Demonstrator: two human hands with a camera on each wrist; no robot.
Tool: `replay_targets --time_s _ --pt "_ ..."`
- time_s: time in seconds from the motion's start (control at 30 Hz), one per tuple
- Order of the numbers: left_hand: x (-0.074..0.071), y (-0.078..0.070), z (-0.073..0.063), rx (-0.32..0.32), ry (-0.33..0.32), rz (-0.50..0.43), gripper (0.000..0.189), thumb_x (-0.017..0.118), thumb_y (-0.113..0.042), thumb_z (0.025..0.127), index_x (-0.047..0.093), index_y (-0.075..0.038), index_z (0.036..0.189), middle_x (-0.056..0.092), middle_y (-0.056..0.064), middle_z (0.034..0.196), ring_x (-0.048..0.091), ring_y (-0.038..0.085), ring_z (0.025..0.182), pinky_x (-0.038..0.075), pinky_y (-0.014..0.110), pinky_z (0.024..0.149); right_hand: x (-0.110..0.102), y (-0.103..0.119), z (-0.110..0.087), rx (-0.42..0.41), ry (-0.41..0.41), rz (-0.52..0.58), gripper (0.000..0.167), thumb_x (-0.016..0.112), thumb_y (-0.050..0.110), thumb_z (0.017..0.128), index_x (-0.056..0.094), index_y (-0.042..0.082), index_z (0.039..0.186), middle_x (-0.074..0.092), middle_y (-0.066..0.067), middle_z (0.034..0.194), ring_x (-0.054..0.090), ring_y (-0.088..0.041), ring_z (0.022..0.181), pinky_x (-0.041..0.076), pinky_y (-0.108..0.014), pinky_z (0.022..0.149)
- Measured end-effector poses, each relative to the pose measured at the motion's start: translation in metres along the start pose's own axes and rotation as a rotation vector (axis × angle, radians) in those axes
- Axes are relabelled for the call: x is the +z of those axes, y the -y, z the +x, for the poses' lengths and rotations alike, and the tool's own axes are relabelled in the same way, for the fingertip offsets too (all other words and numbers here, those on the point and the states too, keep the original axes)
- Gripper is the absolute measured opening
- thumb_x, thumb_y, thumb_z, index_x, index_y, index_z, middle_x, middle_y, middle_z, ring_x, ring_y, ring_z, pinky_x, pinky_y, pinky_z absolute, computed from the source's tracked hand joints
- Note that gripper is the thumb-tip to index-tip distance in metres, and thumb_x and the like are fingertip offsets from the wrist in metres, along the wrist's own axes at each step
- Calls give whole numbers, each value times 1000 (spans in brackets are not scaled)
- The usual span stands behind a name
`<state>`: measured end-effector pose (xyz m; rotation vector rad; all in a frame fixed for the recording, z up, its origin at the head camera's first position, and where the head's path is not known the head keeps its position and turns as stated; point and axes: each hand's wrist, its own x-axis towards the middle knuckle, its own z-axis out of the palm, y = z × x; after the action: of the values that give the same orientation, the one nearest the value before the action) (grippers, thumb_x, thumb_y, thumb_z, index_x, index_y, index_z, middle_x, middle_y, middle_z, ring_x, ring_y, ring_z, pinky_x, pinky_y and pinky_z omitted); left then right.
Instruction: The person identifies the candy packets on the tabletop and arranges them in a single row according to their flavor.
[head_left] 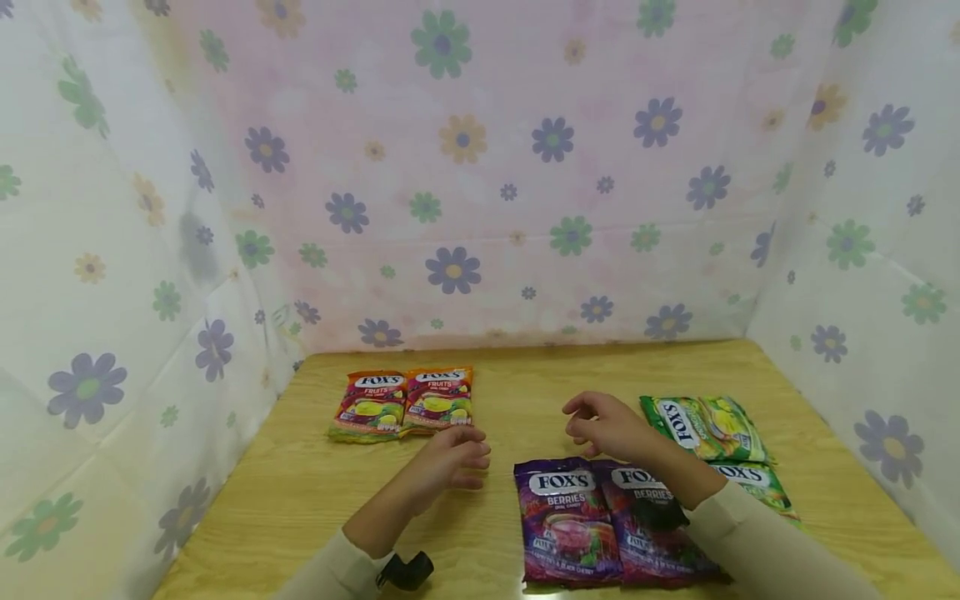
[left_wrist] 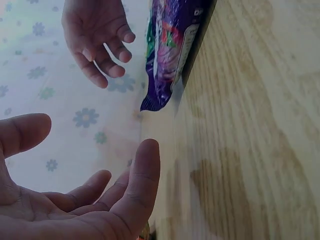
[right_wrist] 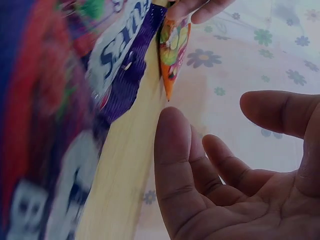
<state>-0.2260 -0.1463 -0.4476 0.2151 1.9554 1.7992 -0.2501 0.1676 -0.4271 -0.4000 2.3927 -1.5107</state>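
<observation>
My left hand (head_left: 448, 467) hovers over the table, fingers loosely bent and holding nothing, just in front of two orange-and-red Fox's Fruits candy bags (head_left: 372, 407) lying side by side. Across from it, my right hand (head_left: 611, 427) is also in the air with relaxed fingers and nothing in its grasp. Below the right hand lie two purple Fox's Berries candy bags (head_left: 567, 525), the right one partly hidden by the forearm. Two green Fox's candy bags (head_left: 705, 427) lie beyond the right forearm, one partly covered by it. In the left wrist view, a purple bag (left_wrist: 170, 50) shows past the open fingers.
The wooden table (head_left: 315, 508) carries all the bags. Flower-patterned cloth (head_left: 510, 183) encloses it at the back and both sides. A black strap piece (head_left: 406, 572) sits at the left wrist.
</observation>
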Motion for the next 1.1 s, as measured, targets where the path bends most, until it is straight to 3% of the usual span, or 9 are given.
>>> replay_targets --time_s 0.33,0.63,0.83,1.1 --pt "11 -1 -4 -54 39 -20 57 63 -23 101 44 10 144 54 27 139 66 32 117 62 43 92 -14 -7 -21 75 30 -8 44 64 17 100 53 -8 134 66 -24 108 68 -28 80 62 -41 66" --pt "19 5 -7 -111 95 -37 54 60 -20 102 44 9 145 61 24 134 70 27 110 61 43 93 -19 -15 -36 115 53 -25 39 62 16 101 58 -12 128 72 -17 95 72 -27 71 63 -41 65" --pt "22 7 -8 -140 124 -49 51 55 -21 104 45 10 144 67 23 129 72 33 111 62 45 91 -25 -21 -44 140 121 -36 36 58 22 104 65 -9 122 76 -14 85 76 -30 71 64 -42 63" --pt "27 5 -12 -191 170 -68 53 58 -26 104 48 10 142 68 22 126 74 33 107 63 42 88 -22 -16 -50 193 207 33 35 59 24 103 71 -5 118 77 -20 81 76 -32 67 63 -41 59"
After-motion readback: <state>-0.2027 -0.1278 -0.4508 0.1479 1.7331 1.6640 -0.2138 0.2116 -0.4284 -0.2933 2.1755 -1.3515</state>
